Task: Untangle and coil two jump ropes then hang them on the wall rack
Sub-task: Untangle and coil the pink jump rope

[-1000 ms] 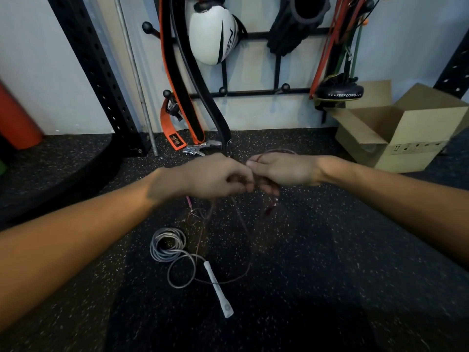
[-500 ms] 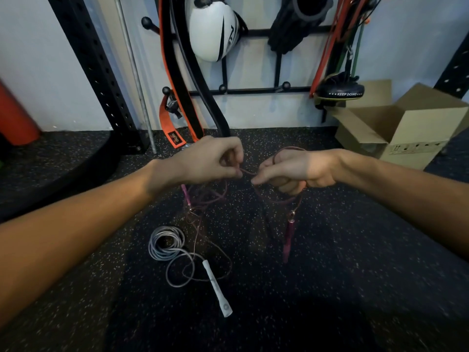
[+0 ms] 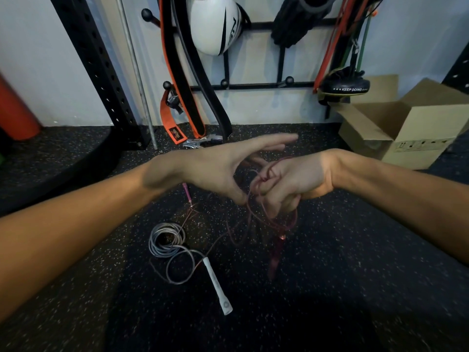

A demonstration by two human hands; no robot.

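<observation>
Since half a second ago left hand [image 3: 218, 168] opened flat, right hand [image 3: 286, 181] clamped on red rope [image 3: 264, 199] loops; grey rope [image 3: 166, 241] coiled on floor below hands, wall rack [image 3: 253, 85] beyond, so I reckon half done, nothing hung.

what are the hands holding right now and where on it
The right hand grips the pink jump rope by its bunched cord loops; the left hand is open.

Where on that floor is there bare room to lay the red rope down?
Bare floor lies right of the dangling red rope, below the cardboard box. It is crowded around the grey rope and its white handle.
</observation>
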